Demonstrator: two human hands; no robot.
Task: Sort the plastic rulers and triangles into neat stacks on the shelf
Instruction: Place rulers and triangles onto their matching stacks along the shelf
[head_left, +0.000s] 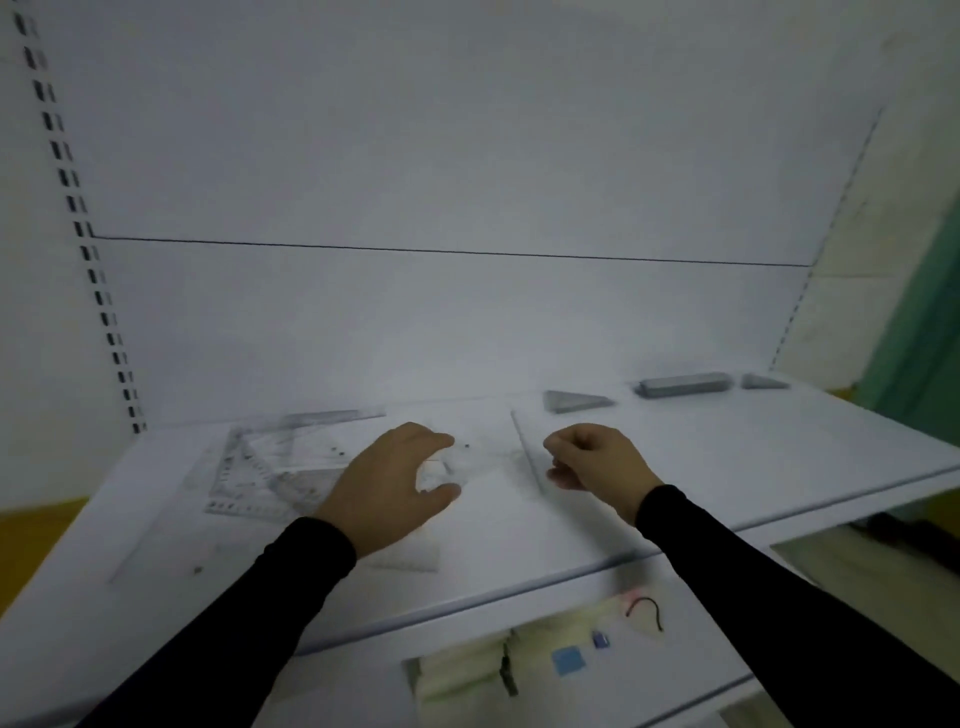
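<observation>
Sorting is under way on the white shelf (675, 467): a loose pile of clear triangles (260, 467) lies at the left, overlapped and askew, so these look unsorted. Between the hands sits another clear piece (441, 467), too blurred and transparent to say whether it is a ruler or a triangle. A thin ruler (525, 452) lies just beside the right hand, running away toward the back wall.

At the back right, three grey stacks stand apart: a triangle stack (574, 401), a ruler stack (683, 385) and a second small triangle stack (762, 382). Their squared edges suggest finished piles, kept by kind and out of the working space.

The left hand (387, 486) arches over the clear piece, thumb and fingers curved as if closing on its edges; whether it actually grips I cannot tell. The right hand (597, 462) has its fingers curled in, perhaps pinching an edge of something clear, but this too cannot be made out.

Below, a lower shelf (467, 634) holds pale packets (467, 670) and a small bag with a wire (644, 610).
</observation>
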